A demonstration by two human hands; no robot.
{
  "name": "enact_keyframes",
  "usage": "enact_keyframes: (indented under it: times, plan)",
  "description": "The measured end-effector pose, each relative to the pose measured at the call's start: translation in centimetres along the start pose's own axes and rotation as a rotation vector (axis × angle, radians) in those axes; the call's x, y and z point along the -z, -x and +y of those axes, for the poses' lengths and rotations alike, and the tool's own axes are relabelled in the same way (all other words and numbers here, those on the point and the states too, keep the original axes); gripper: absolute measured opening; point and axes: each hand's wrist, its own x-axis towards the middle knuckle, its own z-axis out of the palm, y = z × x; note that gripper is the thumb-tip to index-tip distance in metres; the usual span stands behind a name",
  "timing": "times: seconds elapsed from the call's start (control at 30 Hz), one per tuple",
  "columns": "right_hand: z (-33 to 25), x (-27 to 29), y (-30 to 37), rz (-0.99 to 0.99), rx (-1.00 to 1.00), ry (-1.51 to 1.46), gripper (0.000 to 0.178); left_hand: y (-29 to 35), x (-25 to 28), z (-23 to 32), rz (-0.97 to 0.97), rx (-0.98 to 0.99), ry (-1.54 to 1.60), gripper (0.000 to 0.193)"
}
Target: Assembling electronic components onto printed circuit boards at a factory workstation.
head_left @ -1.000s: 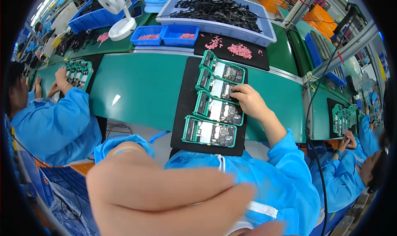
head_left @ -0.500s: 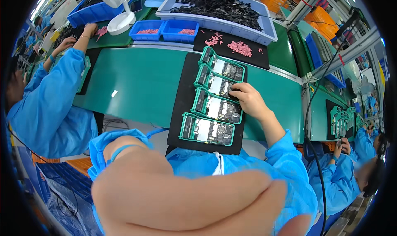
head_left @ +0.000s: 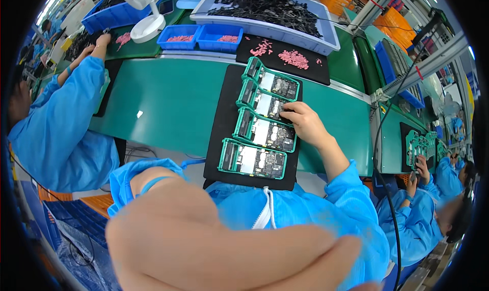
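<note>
On a black mat (head_left: 218, 120) in front of me lies a column of green fixtures, each holding an opened phone with its circuit board showing. The nearest phone (head_left: 262, 162) lies by the mat's front edge. My right hand (head_left: 305, 124) reaches in from the right, its bent fingertips close together on the right end of the second-farthest phone (head_left: 269, 105). Whatever those fingertips pinch, if anything, is hidden. Close to the camera, my left hand (head_left: 229, 247) looms large and blurred across the bottom; its fingertips run out of the picture.
Small pink pieces (head_left: 293, 59) lie on a black pad beyond the phones. Two blue trays (head_left: 220, 46) hold more. Behind stands a large bin (head_left: 326, 43) of black parts, with a white fan (head_left: 147, 29) to its left. Co-workers sit on both sides. A black cable (head_left: 378, 153) hangs at right.
My left hand and forearm have shifted slightly down in the picture. My right hand stays on the same phone. At right, a co-worker's hand has moved up to the green fixtures.
</note>
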Motion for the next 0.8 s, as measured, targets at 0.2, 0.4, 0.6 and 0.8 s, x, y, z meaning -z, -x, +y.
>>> enact_keyframes:
  times: [0.2,0.4,0.6,0.8]
  plan:
    - [0.2,0.0,-0.3,-0.014,0.004,0.019,0.032,0.3,-0.8,0.2,0.062,0.014,-0.024,0.024]
    - [0.1,0.0,-0.1,-0.005,-0.012,0.003,0.032,0.4,-2.0,0.3,0.215,0.051,-0.110,0.019]
    - [-0.1,0.0,-0.3,-0.030,0.001,-0.017,0.034,-0.4,-3.2,0.4,0.314,0.043,-0.158,0.016]
    - [-0.2,-0.2,0.0,-0.024,-0.006,-0.017,0.038,0.9,-3.6,1.9,0.353,0.095,-0.264,0.015]
